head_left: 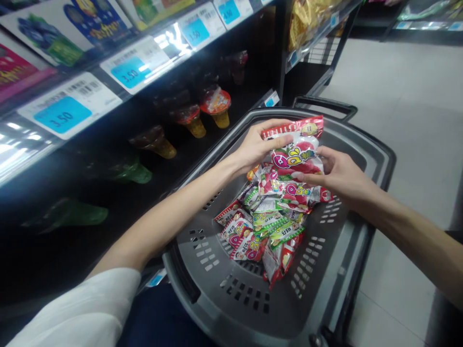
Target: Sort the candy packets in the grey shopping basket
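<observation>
A red and white candy bag [298, 153] is held between my two hands over the far half of a grey shopping basket [289, 318]. My left hand [262, 144] grips its left upper side, thumb across the front. On the bag's right edge, my right hand [334, 168] pinches with thumb and fingers. Below it, several small candy packets lie heaped in the basket, among them green ones [269, 219] and a red and white one [249, 246]. The held bag hides part of the heap.
To the left stands a dark store shelf with price tags [65, 115] along its edge. Cups with orange lids [216, 106] sit on the lower level, beside green containers [133, 171]. The basket's handle [325, 103] lies at its far rim. Pale floor tiles [405, 120] extend to the right.
</observation>
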`<control>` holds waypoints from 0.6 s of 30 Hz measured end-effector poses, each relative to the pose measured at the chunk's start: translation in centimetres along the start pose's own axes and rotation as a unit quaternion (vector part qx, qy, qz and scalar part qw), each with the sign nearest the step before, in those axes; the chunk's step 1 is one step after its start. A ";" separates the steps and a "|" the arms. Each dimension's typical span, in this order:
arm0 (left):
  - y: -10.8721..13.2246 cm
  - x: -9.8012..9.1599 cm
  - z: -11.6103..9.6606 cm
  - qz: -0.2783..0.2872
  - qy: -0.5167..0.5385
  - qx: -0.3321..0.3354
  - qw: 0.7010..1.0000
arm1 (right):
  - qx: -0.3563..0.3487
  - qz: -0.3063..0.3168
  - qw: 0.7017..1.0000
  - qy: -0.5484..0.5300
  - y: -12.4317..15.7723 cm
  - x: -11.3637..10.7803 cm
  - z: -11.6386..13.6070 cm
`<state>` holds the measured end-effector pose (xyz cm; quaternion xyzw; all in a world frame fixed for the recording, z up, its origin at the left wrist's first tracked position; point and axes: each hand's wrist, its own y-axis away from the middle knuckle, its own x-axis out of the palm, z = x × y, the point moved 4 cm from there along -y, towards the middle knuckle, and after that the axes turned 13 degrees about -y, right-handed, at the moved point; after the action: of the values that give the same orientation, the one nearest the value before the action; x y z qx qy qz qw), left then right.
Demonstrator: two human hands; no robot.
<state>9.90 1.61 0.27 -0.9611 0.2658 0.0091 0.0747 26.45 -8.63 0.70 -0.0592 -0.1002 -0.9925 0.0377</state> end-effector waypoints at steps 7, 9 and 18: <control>0.3 0.1 0.0 0.017 -0.022 -0.024 0.999 | -0.007 -0.021 0.999 0.025 0.0 -0.2 0.1; 0.2 -0.2 0.1 0.024 -0.023 -0.025 0.999 | -0.005 -0.017 1.000 0.020 -0.1 -0.3 -0.1; -0.2 -4.2 -2.3 -0.099 -0.014 0.008 0.995 | 0.023 0.079 0.997 -0.002 -0.8 -0.2 -1.4</control>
<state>6.38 3.61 2.78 -0.9819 0.1680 0.0135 0.0865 26.40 -8.16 -0.83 -0.0684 -0.1179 -0.9838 0.1167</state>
